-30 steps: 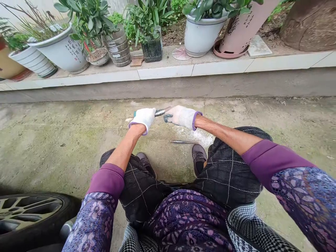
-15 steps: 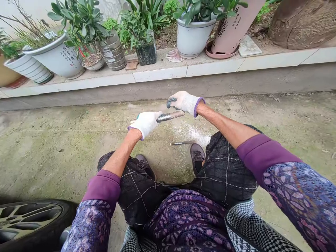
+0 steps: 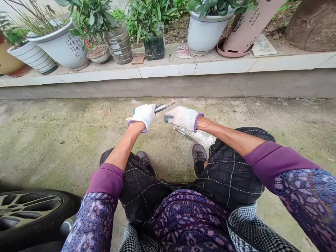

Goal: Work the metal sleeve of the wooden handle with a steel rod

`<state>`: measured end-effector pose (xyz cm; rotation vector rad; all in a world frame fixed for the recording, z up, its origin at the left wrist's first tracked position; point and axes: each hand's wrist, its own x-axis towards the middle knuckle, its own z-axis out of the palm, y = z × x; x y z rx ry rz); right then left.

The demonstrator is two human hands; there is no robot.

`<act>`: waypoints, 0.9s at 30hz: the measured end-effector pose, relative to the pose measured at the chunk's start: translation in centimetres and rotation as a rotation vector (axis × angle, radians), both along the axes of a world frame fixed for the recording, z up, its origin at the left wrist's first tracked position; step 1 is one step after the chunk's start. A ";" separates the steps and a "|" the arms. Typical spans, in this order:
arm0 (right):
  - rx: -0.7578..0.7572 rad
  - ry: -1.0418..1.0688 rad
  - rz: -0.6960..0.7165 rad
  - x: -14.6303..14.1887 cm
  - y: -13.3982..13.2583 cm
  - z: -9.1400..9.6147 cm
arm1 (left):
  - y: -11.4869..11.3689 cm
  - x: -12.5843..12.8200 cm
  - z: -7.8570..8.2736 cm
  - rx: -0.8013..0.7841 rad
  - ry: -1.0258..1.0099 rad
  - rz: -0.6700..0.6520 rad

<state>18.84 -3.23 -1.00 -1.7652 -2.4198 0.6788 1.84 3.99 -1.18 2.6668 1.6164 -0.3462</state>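
My left hand point(image 3: 145, 114), in a white knitted glove with a purple cuff, is closed round a metal rod point(image 3: 165, 105). The rod has a shiny, ridged silver stretch and a brownish bare end that points up to the right. A pale tip shows at the other side of the glove. My right hand point(image 3: 181, 117), gloved alike with grey-coated fingers, hovers just below and right of the rod, apart from it. Its fingers are curled; whatever they may hold is hidden. A second, similar rod point(image 3: 185, 134) lies slantwise on the ground near my right shoe point(image 3: 199, 154).
White powder point(image 3: 206, 138) is scattered on the mossy concrete ground point(image 3: 78, 136). A tiled ledge point(image 3: 168, 71) runs across the back with several potted plants, including a white pot point(image 3: 207, 35) and a pink planter point(image 3: 241, 31). A car wheel point(image 3: 31, 210) stands at the lower left.
The held rod now tilts up more steeply. My right hand has dropped from above its end to below it. The rod on the ground has swung from nearly level to slanted.
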 end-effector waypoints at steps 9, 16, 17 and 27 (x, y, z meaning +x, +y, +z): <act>0.098 -0.062 -0.107 3.0 0.7 2.2 | -2.0 2.0 -1.1 -0.046 0.207 -0.266; 0.065 0.096 -0.192 5.0 3.7 1.1 | -3.0 1.9 0.6 -0.036 0.135 -0.311; 0.051 0.130 -0.186 5.0 3.9 0.8 | -3.0 1.7 0.9 -0.060 0.089 -0.285; -0.044 0.067 -0.044 0.4 2.0 -1.0 | -0.7 -0.2 1.2 -0.021 -0.128 -0.017</act>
